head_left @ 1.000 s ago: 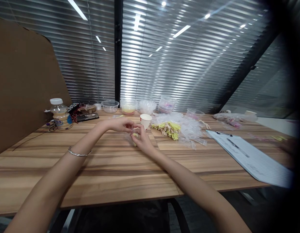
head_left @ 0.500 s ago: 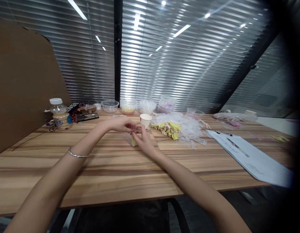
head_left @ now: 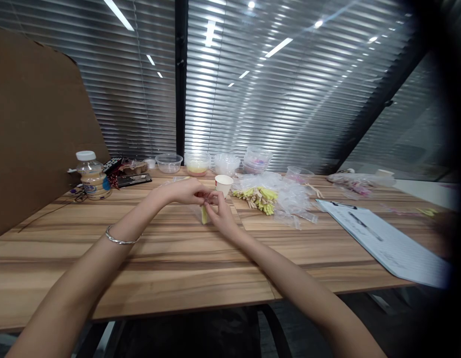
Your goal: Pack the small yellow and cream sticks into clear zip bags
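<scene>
Red-marked cup (head_left: 224,186) near right hand (head_left: 221,213)

Nearer than the fingers (head_left: 217,200), the worktop (head_left: 178,268) lies bare to its edge, a wide way in between the forearms (head_left: 286,271), which bar a low sideways pass. Just beyond and right of the fingers, the cup (head_left: 223,186) stands in the way; further right, sticks (head_left: 267,199) and bags (head_left: 290,196) block that side. Beyond the fingers, bowls (head_left: 169,163) line the back. Left of them, past the forearm, bare room runs to the bottle (head_left: 92,181).
</scene>
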The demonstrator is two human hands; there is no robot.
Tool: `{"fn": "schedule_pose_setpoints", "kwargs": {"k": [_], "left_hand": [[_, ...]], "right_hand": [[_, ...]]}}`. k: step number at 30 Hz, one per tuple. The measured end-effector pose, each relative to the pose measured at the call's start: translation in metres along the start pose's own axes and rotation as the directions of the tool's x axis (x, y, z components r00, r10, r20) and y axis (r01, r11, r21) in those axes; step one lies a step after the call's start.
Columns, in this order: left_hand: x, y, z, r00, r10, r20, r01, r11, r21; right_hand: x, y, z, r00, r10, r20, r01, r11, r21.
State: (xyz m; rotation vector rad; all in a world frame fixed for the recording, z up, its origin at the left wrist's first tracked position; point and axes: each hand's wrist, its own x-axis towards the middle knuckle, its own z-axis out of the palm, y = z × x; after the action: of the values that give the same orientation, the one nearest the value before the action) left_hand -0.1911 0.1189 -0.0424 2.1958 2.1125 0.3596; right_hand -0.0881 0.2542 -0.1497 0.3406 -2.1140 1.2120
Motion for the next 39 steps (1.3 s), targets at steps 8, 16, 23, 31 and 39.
{"fn": "schedule_pose_setpoints", "kwargs": {"k": [8,16,23,31,39], "left_hand": [[-0.005,-0.007,-0.004,0.993,-0.118,0.018,0.119,0.99,-0.07],[-0.007,-0.009,-0.008,0.989,-0.135,0.054,0.137,0.99,-0.031],[-0.003,0.005,-0.009,0.994,-0.101,0.033,0.097,0.99,0.105],[-0.002,0.018,-0.011,0.998,-0.055,-0.031,0.062,0.954,0.292],[0.003,0.023,-0.007,0.997,-0.014,-0.073,0.045,0.893,0.447]], "right_hand": [[0.002,-0.002,-0.004,0.996,0.048,-0.069,-0.044,0.997,0.057],[0.0,-0.006,-0.005,0.995,0.057,-0.076,-0.056,0.998,0.015],[0.003,-0.01,-0.006,0.996,0.027,-0.082,-0.033,0.997,-0.067],[0.004,-0.014,-0.01,0.996,-0.009,-0.092,-0.004,0.989,-0.145],[0.003,-0.011,-0.012,0.995,-0.017,-0.098,0.0,0.985,-0.172]]}}
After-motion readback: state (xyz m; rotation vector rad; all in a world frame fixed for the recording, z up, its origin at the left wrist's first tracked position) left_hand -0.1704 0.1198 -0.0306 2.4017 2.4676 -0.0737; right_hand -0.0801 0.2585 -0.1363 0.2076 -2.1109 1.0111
